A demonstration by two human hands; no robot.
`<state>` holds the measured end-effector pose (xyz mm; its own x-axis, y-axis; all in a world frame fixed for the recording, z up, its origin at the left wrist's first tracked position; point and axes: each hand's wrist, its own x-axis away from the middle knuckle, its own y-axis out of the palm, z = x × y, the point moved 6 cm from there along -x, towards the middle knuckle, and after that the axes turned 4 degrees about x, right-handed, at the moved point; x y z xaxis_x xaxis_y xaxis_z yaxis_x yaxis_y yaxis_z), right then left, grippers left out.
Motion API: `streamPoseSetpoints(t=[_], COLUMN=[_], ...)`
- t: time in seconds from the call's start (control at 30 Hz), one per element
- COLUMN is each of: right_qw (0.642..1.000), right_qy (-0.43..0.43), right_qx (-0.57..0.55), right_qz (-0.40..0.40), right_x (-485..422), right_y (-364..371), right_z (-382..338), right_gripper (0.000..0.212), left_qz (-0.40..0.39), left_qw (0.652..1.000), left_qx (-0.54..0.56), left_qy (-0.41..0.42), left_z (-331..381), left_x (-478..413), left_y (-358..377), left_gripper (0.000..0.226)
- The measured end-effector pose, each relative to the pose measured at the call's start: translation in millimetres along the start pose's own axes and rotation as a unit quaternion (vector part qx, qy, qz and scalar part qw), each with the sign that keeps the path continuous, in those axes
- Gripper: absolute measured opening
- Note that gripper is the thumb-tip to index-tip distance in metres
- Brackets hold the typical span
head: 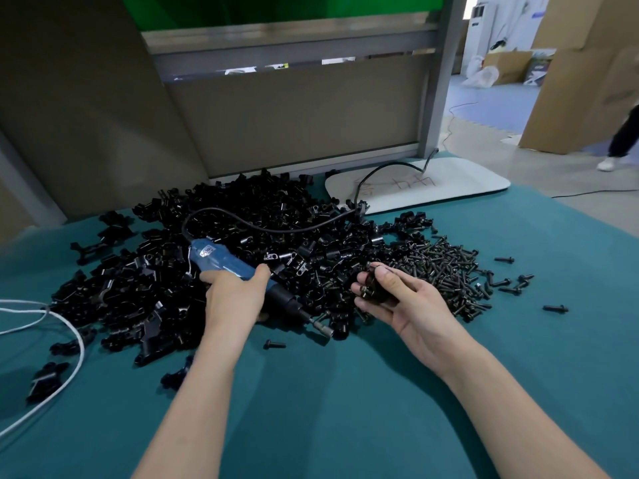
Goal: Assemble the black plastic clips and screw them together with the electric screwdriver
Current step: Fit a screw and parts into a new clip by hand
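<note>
A big heap of black plastic clips (221,257) covers the middle of the teal table. My left hand (235,295) grips the blue electric screwdriver (224,259), which lies slanted over the heap with its bit (323,328) pointing down to the right. My right hand (390,292) holds a black clip (375,283) between thumb and fingers, just right of the bit. A pile of black screws (446,267) lies behind and to the right of that hand.
The screwdriver's black cable (262,226) runs back over the heap to a white base plate (418,184). A white cord (69,326) loops at the left. Loose screws (555,308) dot the teal mat (345,392). A grey partition (294,108) stands behind; a person walks at far right.
</note>
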<state>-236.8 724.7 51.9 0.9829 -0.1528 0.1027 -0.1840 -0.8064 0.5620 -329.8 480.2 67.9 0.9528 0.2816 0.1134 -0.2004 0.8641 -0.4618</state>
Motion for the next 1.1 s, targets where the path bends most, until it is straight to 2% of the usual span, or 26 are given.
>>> streamPoseSetpoints(t=[0.07,0.13,0.2,0.27,0.3,0.4,0.53,0.77,1.1], right_qw=[1.0,1.0,1.0,1.0,0.999,0.997,0.996,0.992,0.989], right_qy=[0.002,0.002,-0.001,-0.008,-0.013,-0.027,-0.042,-0.046,-0.053], right_qx=[-0.009,-0.01,0.002,0.021,0.033,0.067,0.081,0.114,0.136], right_qz=[0.004,0.008,0.01,0.007,0.004,-0.003,0.005,-0.006,-0.016], right_x=[0.2,-0.9,-2.6,-3.9,-4.3,-4.5,-5.8,-5.4,-5.5], right_y=[-0.6,-1.7,-1.7,-1.2,-0.7,-0.7,-2.9,-0.2,-0.8], right_z=[-0.4,-0.8,0.0,2.3,3.2,4.0,2.4,3.9,5.9], right_gripper=[0.039,0.035,0.028,0.022,0.021,0.021,0.023,0.025,0.028], left_qz=[-0.005,-0.038,-0.086,-0.129,-0.136,-0.083,-0.073,-0.064,-0.069], left_qw=[0.997,0.976,0.924,0.853,0.829,0.8,0.731,0.716,0.72], left_qx=[0.079,0.213,0.373,0.504,0.539,0.59,0.678,0.69,0.684], left_qy=[-0.013,-0.027,-0.005,0.033,0.051,0.071,-0.001,-0.086,-0.091], left_z=[-4.5,0.3,22.3,51.9,65.2,81.8,72.5,42.4,41.9], left_x=[-3.3,-2.8,-3.6,-3.3,-2.8,-2.6,-14.1,-15.1,-10.7], left_y=[8.6,13.5,9.5,1.8,-1.2,-3.0,10.3,32.8,47.4], left_gripper=[0.061,0.048,0.028,0.029,0.028,0.017,0.023,0.024,0.021])
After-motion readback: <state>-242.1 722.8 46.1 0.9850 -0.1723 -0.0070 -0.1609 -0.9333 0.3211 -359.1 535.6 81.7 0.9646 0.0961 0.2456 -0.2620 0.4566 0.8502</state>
